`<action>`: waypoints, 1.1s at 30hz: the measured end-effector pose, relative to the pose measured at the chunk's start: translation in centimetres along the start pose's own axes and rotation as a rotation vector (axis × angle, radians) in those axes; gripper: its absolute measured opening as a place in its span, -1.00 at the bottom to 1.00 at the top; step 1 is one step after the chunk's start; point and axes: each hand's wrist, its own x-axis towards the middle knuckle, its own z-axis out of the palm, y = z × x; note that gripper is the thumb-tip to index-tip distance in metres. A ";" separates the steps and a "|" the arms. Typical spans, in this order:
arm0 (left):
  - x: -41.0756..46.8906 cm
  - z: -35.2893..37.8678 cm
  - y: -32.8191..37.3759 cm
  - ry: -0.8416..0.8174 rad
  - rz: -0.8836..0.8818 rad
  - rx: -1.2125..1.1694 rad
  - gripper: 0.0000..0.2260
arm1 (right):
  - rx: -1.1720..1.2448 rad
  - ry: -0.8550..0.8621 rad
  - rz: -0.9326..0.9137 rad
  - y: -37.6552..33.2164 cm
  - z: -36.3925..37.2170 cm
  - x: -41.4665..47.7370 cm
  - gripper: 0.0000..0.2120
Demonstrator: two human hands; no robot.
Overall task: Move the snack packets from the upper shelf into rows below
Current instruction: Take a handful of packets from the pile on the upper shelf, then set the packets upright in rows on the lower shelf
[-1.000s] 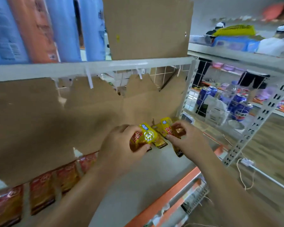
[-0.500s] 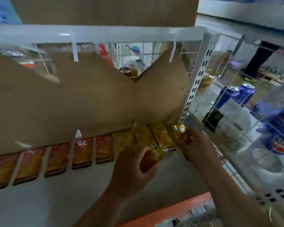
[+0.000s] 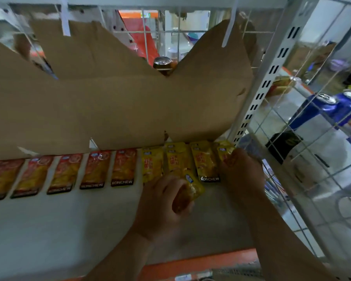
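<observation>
A row of snack packets lies flat along the back of the white shelf (image 3: 59,230): several red packets (image 3: 123,168) on the left, then several yellow packets (image 3: 152,164) on the right. My left hand (image 3: 162,205) grips a small bunch of yellow packets (image 3: 190,189) just in front of the row. My right hand (image 3: 241,175) rests on the rightmost yellow packet (image 3: 223,151), its fingers curled over it at the row's right end.
Torn brown cardboard (image 3: 109,102) lines the shelf's back. A white slotted upright (image 3: 259,92) and wire mesh side close off the right. Blue cans (image 3: 322,110) stand on the neighbouring shelf beyond the mesh. An orange strip (image 3: 190,266) edges the shelf front.
The view has dropped and closed in on the lower shelf. More yellow packets now lie in the row, and my right hand has moved to the row's far right end.
</observation>
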 end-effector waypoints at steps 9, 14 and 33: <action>0.0 0.0 0.1 0.014 0.008 0.011 -0.63 | -0.058 -0.081 -0.025 0.4 0.8 0.5 -0.57; 0.0 0.0 -0.1 0.016 0.015 0.016 -0.63 | -0.079 -0.087 -0.045 0.3 1.0 0.8 -0.59; 0.2 -0.2 0.0 0.046 -0.035 0.021 -0.65 | -0.010 -0.084 -0.050 0.2 0.7 0.5 -0.41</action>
